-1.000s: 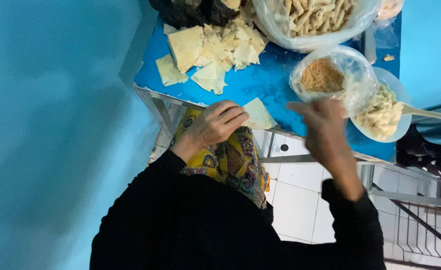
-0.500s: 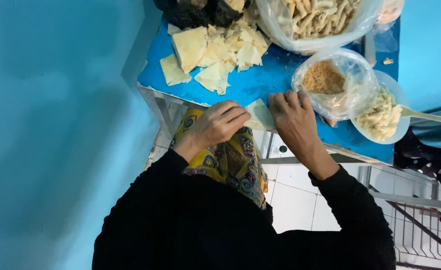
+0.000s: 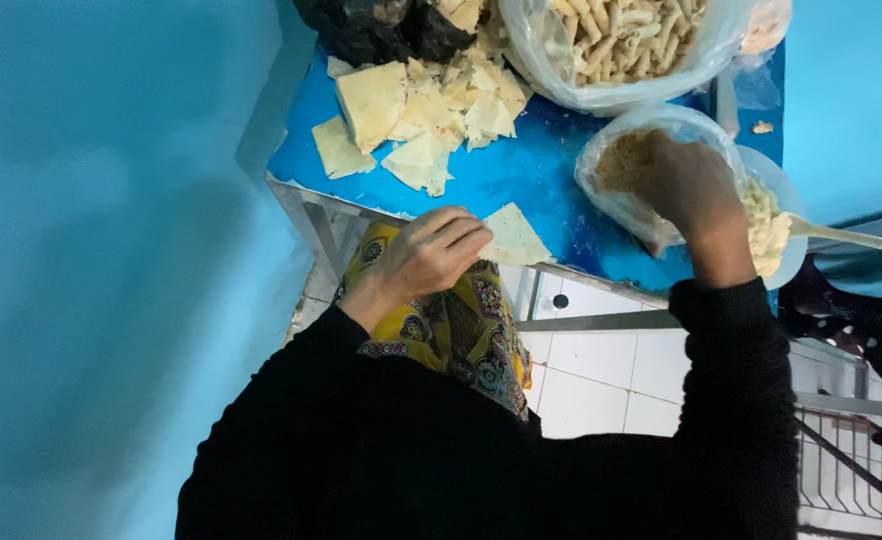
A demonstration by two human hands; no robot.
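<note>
We see a single pale triangular dough sheet [image 3: 514, 238] lying flat on the blue desk [image 3: 541, 175], at the near edge, just left of centre frame. The left hand [image 3: 429, 255] rests on the sheet's left corner, fingers curled loosely and laid against it, palm down; it presses rather than pinches.

The right hand [image 3: 689, 190] sits in the upper right of the frame, reaching into a clear plastic bag of brownish crumbly filling [image 3: 629, 160]. Its fingers point down into the bag; we cannot tell whether they are pinched on filling or spread, since the back of the hand hides them.

Just right of that bag, touching it, stands a white bowl [image 3: 783, 235] with a pale yellowish mash, and a light-coloured spoon handle [image 3: 836, 235] projects from it toward the right edge.

Above the sheet, in the upper centre-left, lies a loose pile of cut dough sheets [image 3: 426, 115], overlapping one another. At the top centre, a large clear bag of rolled pastries [image 3: 626, 40] rests on the desk. A dark bag [image 3: 371, 30] sits at the top left of the desk, touching the pile.

Below the desk edge we see a patterned yellow cloth [image 3: 456, 330] over black sleeves, and white floor tiles [image 3: 601, 385].
</note>
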